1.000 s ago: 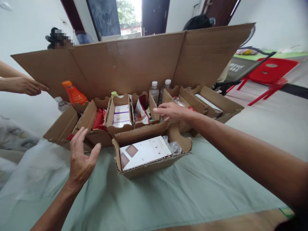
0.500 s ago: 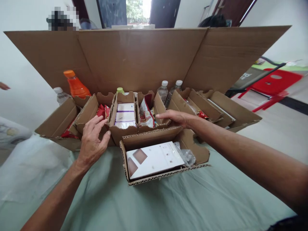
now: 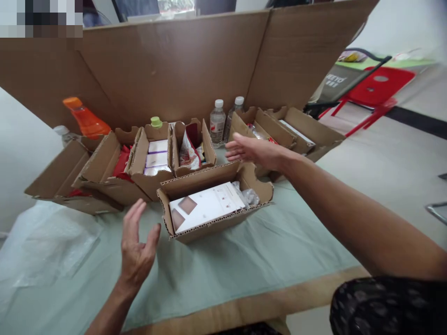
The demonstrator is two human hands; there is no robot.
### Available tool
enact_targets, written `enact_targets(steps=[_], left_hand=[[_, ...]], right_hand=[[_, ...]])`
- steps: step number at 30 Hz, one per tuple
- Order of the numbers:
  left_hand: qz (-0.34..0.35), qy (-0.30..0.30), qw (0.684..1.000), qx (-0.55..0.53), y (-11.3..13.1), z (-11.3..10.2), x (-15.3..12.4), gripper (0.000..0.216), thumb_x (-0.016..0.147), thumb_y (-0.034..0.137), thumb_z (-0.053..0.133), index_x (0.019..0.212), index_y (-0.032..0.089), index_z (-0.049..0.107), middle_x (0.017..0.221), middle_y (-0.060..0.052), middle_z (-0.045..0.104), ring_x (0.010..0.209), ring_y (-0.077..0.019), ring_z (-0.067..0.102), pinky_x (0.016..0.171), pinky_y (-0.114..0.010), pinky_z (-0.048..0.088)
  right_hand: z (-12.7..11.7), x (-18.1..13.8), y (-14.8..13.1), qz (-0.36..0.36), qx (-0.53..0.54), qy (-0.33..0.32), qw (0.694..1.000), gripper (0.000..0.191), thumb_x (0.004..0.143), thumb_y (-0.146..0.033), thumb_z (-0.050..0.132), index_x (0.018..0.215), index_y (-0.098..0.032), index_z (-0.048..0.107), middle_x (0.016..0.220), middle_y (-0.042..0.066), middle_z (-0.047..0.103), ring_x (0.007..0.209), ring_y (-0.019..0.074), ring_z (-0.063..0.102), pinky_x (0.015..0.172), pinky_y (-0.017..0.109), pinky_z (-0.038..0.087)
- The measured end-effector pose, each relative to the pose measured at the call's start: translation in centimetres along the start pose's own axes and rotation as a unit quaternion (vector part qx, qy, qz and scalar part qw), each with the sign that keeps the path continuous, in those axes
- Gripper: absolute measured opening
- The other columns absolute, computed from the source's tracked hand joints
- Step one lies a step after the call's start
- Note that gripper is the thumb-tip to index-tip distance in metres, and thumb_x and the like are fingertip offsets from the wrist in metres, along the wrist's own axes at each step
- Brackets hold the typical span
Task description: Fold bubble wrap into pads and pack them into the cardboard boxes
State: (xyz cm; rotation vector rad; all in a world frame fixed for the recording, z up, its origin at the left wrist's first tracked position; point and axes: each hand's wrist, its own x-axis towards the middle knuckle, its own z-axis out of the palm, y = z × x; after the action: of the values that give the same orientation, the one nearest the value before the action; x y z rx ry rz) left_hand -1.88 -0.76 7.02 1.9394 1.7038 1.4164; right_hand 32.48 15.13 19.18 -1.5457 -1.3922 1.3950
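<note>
My left hand [image 3: 137, 246] hovers over the cloth, fingers apart and holding nothing, just left of a cardboard bin [image 3: 218, 225]. That bin sits crosswise in front of the row; in it lie a white box [image 3: 206, 204] with brown diamond shapes and some crumpled clear plastic [image 3: 250, 196]. Beyond its far side is my right hand [image 3: 253, 150], stretched flat with nothing in it, near the gap in the row. Left of the gap stands a bin with a red-and-white packet [image 3: 190, 151]; beside that, another bin holds white packs with purple edges [image 3: 157, 159].
Behind the row rises a large cardboard panel [image 3: 174, 65]. Clear bottles [image 3: 218, 123] and an orange bottle [image 3: 85, 118] stand before it. More bins [image 3: 300, 130] are at right. Clear plastic wrap [image 3: 45, 244] lies on the green cloth [image 3: 223, 274]. A red chair [image 3: 382, 88] stands beyond.
My left hand has come away from the bins, nearer to me. My right hand has moved off the bin with the red-and-white packet toward the right. The view has shifted.
</note>
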Motion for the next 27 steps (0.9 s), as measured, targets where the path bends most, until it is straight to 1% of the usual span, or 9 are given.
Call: enact_targets(steps=[3, 5, 10, 13, 17, 19, 22, 24, 27], left_hand=[[-0.148, -0.094, 0.969, -0.174, 0.5, 2.1, -3.3, 0.062, 0.102, 0.057, 0.050, 0.156, 0.027, 0.045, 0.161, -0.011, 0.050, 0.147, -0.0309, 0.050, 0.122, -0.049, 0.043], [-0.196, -0.108, 0.938, -0.266, 1.0, 3.9, -4.5, 0.068, 0.102, 0.065, 0.041, 0.158, 0.026, 0.044, 0.161, -0.012, 0.052, 0.149, -0.0315, 0.049, 0.121, -0.048, 0.045], [-0.211, -0.108, 0.914, -0.330, 3.1, 6.2, -7.8, 0.073, 0.099, 0.070, 0.045, 0.159, 0.029, 0.043, 0.166, -0.008, 0.045, 0.156, -0.0330, 0.039, 0.124, -0.049, 0.041], [-0.214, -0.147, 0.912, -0.318, 4.5, 5.5, -11.1, 0.071, 0.097, 0.064, 0.053, 0.160, 0.035, 0.040, 0.170, -0.005, 0.038, 0.156, -0.0342, 0.038, 0.122, -0.048, 0.044], [-0.208, -0.177, 0.913, -0.304, 6.5, 4.2, -14.4, 0.070, 0.097, 0.058, 0.058, 0.161, 0.039, 0.037, 0.173, -0.004, 0.031, 0.152, -0.0368, 0.043, 0.122, -0.051, 0.043], [-0.205, -0.184, 0.916, -0.292, 7.0, 4.0, -14.6, 0.072, 0.095, 0.056, 0.061, 0.161, 0.037, 0.037, 0.172, -0.007, 0.032, 0.151, -0.0369, 0.043, 0.123, -0.051, 0.040], [-0.199, -0.196, 0.921, -0.271, 7.0, 4.5, -12.9, 0.076, 0.093, 0.051, 0.066, 0.160, 0.029, 0.037, 0.164, -0.012, 0.042, 0.152, -0.0365, 0.041, 0.126, -0.051, 0.035], [-0.191, -0.200, 0.926, -0.258, 6.5, 5.2, -10.8, 0.073, 0.092, 0.048, 0.068, 0.157, 0.024, 0.043, 0.154, -0.015, 0.053, 0.148, -0.0367, 0.045, 0.125, -0.052, 0.035], [-0.192, -0.201, 0.930, -0.242, 5.8, 6.6, -7.2, 0.058, 0.091, 0.043, 0.067, 0.142, 0.019, 0.057, 0.134, -0.014, 0.067, 0.134, -0.0345, 0.057, 0.116, -0.050, 0.046]], right_hand=[[-1.0, -4.8, 3.9, -0.039, 0.046, 0.067, 0.996, 0.055, 0.094, -0.068, 0.055, 0.115, -0.021, 0.071, 0.123, 0.010, 0.075, 0.115, 0.0223, 0.069, 0.095, 0.030, 0.055], [-0.4, -7.7, 6.7, -0.049, 0.073, 0.073, 0.993, 0.063, 0.088, -0.075, 0.057, 0.116, -0.021, 0.072, 0.121, 0.010, 0.076, 0.119, 0.0241, 0.069, 0.098, 0.033, 0.055], [2.4, -11.2, 11.1, -0.104, 0.157, 0.130, 0.974, 0.076, 0.078, -0.087, 0.056, 0.120, -0.025, 0.070, 0.126, 0.008, 0.076, 0.126, 0.0280, 0.067, 0.106, 0.040, 0.054], [2.8, -11.3, 11.1, -0.109, 0.169, 0.165, 0.966, 0.080, 0.081, -0.090, 0.045, 0.126, -0.027, 0.067, 0.124, 0.007, 0.077, 0.128, 0.0277, 0.066, 0.105, 0.042, 0.055], [2.2, -10.6, 10.5, -0.092, 0.176, 0.160, 0.967, 0.086, 0.084, -0.091, 0.034, 0.127, -0.024, 0.066, 0.120, 0.010, 0.078, 0.128, 0.0285, 0.066, 0.104, 0.044, 0.056], [2.0, -10.8, 10.6, -0.096, 0.187, 0.165, 0.964, 0.083, 0.085, -0.089, 0.035, 0.126, -0.024, 0.066, 0.121, 0.010, 0.077, 0.130, 0.0288, 0.065, 0.105, 0.043, 0.056], [2.4, -12.8, 12.3, -0.111, 0.215, 0.209, 0.947, 0.067, 0.087, -0.081, 0.049, 0.121, -0.027, 0.068, 0.126, 0.007, 0.075, 0.132, 0.0289, 0.063, 0.106, 0.042, 0.055], [3.4, -15.4, 14.7, -0.138, 0.241, 0.266, 0.923, 0.056, 0.089, -0.073, 0.056, 0.118, -0.028, 0.070, 0.128, 0.006, 0.074, 0.130, 0.0291, 0.064, 0.106, 0.042, 0.055], [4.9, -20.6, 19.7, -0.157, 0.250, 0.333, 0.896, 0.048, 0.095, -0.062, 0.057, 0.123, -0.026, 0.072, 0.126, 0.008, 0.075, 0.122, 0.0300, 0.068, 0.099, 0.041, 0.058]])
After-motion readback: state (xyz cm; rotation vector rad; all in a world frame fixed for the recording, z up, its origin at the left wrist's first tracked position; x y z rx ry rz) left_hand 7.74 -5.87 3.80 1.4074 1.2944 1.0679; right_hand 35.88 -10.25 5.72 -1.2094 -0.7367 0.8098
